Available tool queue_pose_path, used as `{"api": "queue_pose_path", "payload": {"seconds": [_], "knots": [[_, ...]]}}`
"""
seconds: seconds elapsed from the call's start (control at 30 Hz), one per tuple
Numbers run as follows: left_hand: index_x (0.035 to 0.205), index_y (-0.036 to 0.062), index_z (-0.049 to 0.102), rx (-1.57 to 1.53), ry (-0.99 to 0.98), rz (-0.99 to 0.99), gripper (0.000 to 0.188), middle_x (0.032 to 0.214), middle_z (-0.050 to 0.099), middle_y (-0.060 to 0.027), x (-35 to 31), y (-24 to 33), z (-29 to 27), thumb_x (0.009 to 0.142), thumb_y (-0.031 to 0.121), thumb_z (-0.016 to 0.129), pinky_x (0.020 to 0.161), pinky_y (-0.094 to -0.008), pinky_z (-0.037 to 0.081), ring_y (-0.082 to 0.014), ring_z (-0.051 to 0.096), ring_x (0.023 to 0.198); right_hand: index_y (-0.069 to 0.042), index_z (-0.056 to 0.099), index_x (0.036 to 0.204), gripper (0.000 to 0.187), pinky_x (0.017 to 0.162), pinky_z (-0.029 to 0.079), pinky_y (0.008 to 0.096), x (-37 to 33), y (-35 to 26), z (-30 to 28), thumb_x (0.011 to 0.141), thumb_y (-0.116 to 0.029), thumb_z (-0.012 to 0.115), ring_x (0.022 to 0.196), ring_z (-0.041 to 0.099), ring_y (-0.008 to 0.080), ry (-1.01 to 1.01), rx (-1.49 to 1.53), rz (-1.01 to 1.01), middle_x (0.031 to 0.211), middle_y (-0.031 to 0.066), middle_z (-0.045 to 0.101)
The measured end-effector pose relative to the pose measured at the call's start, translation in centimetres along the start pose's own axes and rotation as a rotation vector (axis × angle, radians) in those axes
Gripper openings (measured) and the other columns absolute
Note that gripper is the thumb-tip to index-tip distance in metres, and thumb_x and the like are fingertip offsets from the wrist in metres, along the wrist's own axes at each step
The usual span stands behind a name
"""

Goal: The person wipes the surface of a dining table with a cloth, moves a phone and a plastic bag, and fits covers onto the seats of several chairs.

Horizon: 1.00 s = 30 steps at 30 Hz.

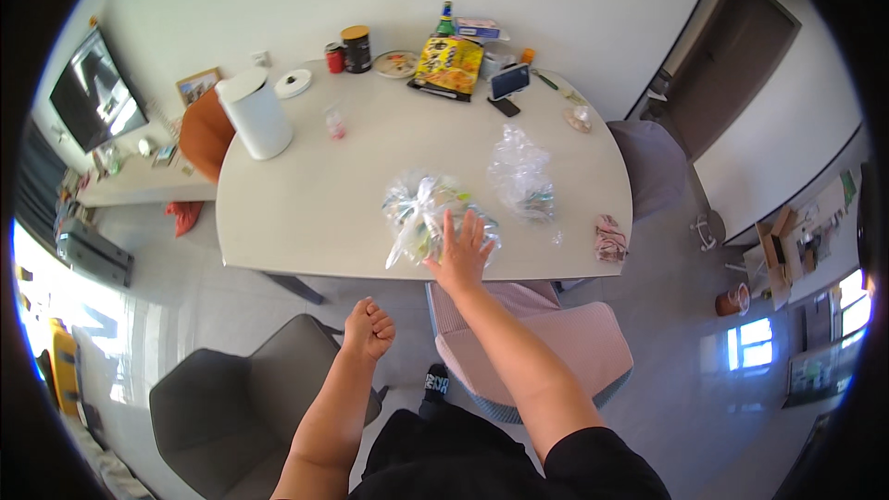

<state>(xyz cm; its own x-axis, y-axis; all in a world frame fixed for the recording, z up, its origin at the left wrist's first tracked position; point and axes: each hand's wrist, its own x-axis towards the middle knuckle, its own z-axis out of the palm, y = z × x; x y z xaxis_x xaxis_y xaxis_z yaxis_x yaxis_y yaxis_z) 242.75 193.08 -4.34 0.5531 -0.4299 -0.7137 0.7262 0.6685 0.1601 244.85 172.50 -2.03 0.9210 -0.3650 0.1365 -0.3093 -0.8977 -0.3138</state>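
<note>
On the near edge of the table lies a clear plastic bag [419, 206] tied in a knot, with greenish and whitish contents that I cannot make out. My right hand [460, 257] reaches over its right side with fingers spread, touching or just above the plastic; which of the two I cannot tell. To the right of it rests another clear plastic bag [520, 171], crumpled, with small bluish-green things in its lower part. My left hand [369, 330] is closed in a fist in front of the table edge, with nothing seen sticking out of it.
A white canister [256, 116], a small pink-and-clear bottle [334, 122], a yellow snack bag [448, 65] and a propped phone [509, 81] stand on the pale table [306, 213]. A crumpled pink cloth [610, 239] lies at its right corner. Grey [269, 389] and pink [546, 347] chairs flank me.
</note>
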Motion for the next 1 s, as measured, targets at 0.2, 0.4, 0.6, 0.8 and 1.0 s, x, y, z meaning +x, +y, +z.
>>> {"api": "queue_pose_path", "payload": {"seconds": [0.2,0.4,0.6,0.8,1.0], "knots": [[0.061,0.0184,0.034,-0.017,0.136,-0.094,0.031,0.049,0.023,0.0054,6.1,-0.3,4.1,0.091,0.016,0.039,0.034,-0.0232,0.015,-0.0088,0.02,0.039,-0.015,0.028,0.144,0.09,0.094,0.035,0.0604,3.4,1.2,2.2,0.07,-0.029,0.077,0.114,0.049,0.0366,-0.022,0.053,0.004,0.12,0.0204,0.052],[0.061,0.0191,0.035,0.093,0.127,-0.07,0.029,0.049,0.023,0.006,10.3,0.8,9.4,0.09,0.015,0.037,0.033,-0.0235,0.016,-0.0089,0.019,0.038,-0.007,0.065,0.095,0.022,0.063,0.046,0.0414,8.2,1.3,1.6,0.073,-0.006,0.064,0.069,0.057,0.032,0.328,0.581,-0.089,0.074,0.0115,0.056],[0.069,0.0185,0.048,0.371,-0.127,-0.089,0.029,0.05,0.032,0.0088,8.8,-1.4,23.2,0.096,0.025,0.038,0.032,-0.0194,0.016,-0.0043,0.022,0.037,-0.001,0.059,0.089,0.017,0.06,0.044,0.0338,13.0,3.1,-12.0,0.073,0.004,0.058,0.065,0.053,0.0277,0.65,0.947,-0.051,0.073,0.013,0.05],[0.064,0.0173,0.033,0.534,-0.368,-0.448,0.032,0.053,0.021,0.0054,11.8,-5.8,31.7,0.095,0.024,0.041,0.038,-0.0243,0.018,-0.0087,0.02,0.044,0.0,0.061,0.093,0.018,0.063,0.044,0.0331,16.9,11.9,-19.5,0.075,0.004,0.056,0.067,0.054,0.0251,0.881,0.601,0.105,0.076,0.0116,0.052],[0.062,0.0184,0.033,0.552,-0.184,-0.64,0.036,0.052,0.022,0.0051,16.8,-7.9,29.3,0.097,0.024,0.04,0.036,-0.023,0.017,-0.0089,0.021,0.044,0.0,0.063,0.098,0.022,0.069,0.046,0.0343,20.2,24.2,-12.0,0.077,0.002,0.057,0.076,0.059,0.0306,0.884,0.349,0.266,0.086,0.0143,0.059]]}}
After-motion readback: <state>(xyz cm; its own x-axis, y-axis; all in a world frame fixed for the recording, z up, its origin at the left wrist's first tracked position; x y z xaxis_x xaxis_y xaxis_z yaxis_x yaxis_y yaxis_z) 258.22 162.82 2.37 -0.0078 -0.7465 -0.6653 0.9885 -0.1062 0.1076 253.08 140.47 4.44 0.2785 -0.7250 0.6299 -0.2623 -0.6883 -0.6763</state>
